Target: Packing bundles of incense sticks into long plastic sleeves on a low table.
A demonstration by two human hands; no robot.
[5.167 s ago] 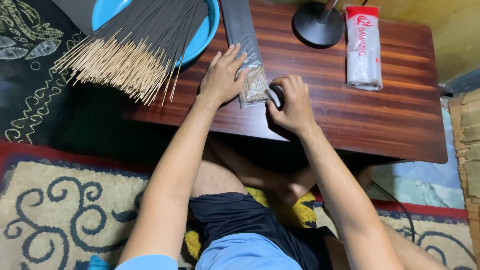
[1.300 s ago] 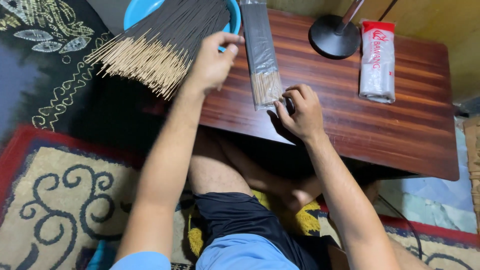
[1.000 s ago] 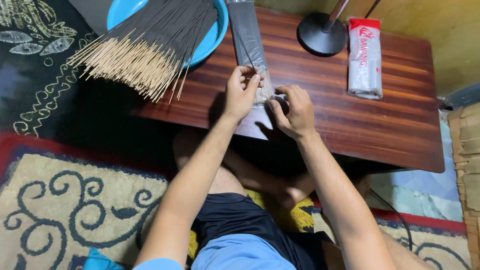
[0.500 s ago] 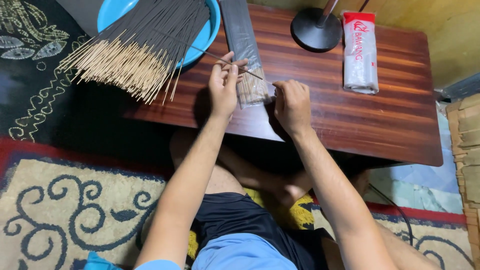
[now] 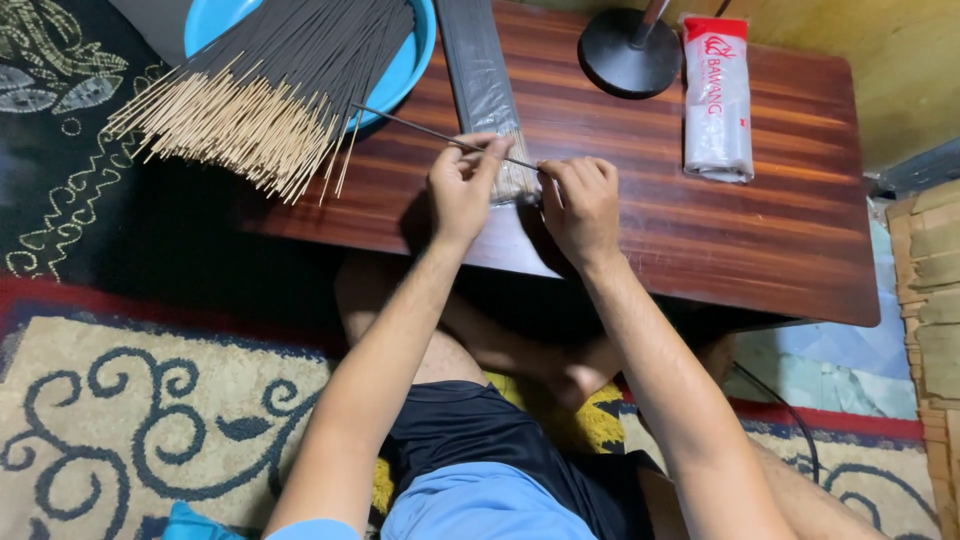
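My left hand (image 5: 461, 186) pinches a single dark incense stick (image 5: 408, 125) that runs up and left from my fingers. My right hand (image 5: 581, 203) pinches the stick's bare end beside the open end of a clear plastic packet of incense sticks (image 5: 484, 82) lying on the brown wooden table (image 5: 700, 240). A large loose heap of incense sticks (image 5: 270, 85) rests in a blue basin (image 5: 410, 62) at the table's left corner, pale ends fanned outward.
A black round lamp base (image 5: 627, 52) and a white plastic roll with a red end (image 5: 717, 100) stand at the table's far side. Patterned rugs (image 5: 130, 420) cover the floor around my crossed legs. Stacked cardboard (image 5: 930, 290) lies at the right edge.
My left hand left the packet, reached to the loose heap, and came back holding one stick. Both hands now hold that stick at the packet's open end.
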